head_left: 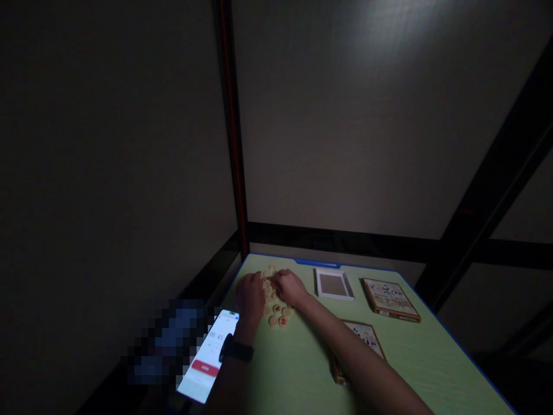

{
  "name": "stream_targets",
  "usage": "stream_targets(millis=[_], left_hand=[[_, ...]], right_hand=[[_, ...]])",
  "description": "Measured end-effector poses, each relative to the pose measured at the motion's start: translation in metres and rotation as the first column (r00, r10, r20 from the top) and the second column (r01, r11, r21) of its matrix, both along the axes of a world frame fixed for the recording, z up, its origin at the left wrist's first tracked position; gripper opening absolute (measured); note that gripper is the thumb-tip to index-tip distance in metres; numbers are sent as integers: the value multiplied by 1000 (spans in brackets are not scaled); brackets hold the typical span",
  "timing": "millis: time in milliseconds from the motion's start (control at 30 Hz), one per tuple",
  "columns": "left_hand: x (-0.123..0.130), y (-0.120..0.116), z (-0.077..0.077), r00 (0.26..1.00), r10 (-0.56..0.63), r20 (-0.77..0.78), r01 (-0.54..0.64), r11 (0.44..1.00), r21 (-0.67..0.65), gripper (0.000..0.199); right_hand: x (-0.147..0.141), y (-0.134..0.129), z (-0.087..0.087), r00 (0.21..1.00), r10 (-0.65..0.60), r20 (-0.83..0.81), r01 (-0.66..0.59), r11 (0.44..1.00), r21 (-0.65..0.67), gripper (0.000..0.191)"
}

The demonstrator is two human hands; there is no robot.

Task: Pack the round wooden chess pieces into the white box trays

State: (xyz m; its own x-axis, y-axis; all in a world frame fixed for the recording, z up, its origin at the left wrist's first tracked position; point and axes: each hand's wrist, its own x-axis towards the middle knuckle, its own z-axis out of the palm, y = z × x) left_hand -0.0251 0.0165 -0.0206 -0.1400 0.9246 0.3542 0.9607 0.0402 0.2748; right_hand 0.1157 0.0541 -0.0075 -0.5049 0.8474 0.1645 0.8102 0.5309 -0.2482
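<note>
Round wooden Chinese chess pieces (273, 320) lie in a loose cluster on the green tabletop, near its far left part. Two close to me show markings, one red and one dark. My left hand (250, 297), with a dark watch on the wrist, rests along the left side of the cluster, its fingers partly spread and the tips hard to see. From the right, my right hand (291, 288) reaches in with fingers curled together at the pieces. It seems to pinch one, though the fingertips are mostly hidden.
An open shallow white-edged box part (351, 293) lies behind my right forearm. One printed box (391, 297) sits farther right; another (367, 337) is partly under my right forearm. A lit phone (203, 363) showing a timer is at the table's left edge. Walls stand behind and left.
</note>
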Motion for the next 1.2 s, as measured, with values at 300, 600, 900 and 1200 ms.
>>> stream_targets(millis=[300,600,900,1200], left_hand=[[-8,-6,7,993,92,-71,-105,969,-222,33],[-10,2,-5,997,43,-64,-55,976,-213,34],[-7,4,-8,999,-9,-47,1,985,-175,33],[-4,12,-9,1000,-20,-1,19,980,-198,27]], right_hand=[[28,15,2,981,-176,-78,175,984,-21,33],[63,30,-16,953,-288,-94,276,953,-122,29],[63,24,-10,978,-180,-103,169,980,-109,28],[117,-19,6,979,-100,-176,102,995,3,28]])
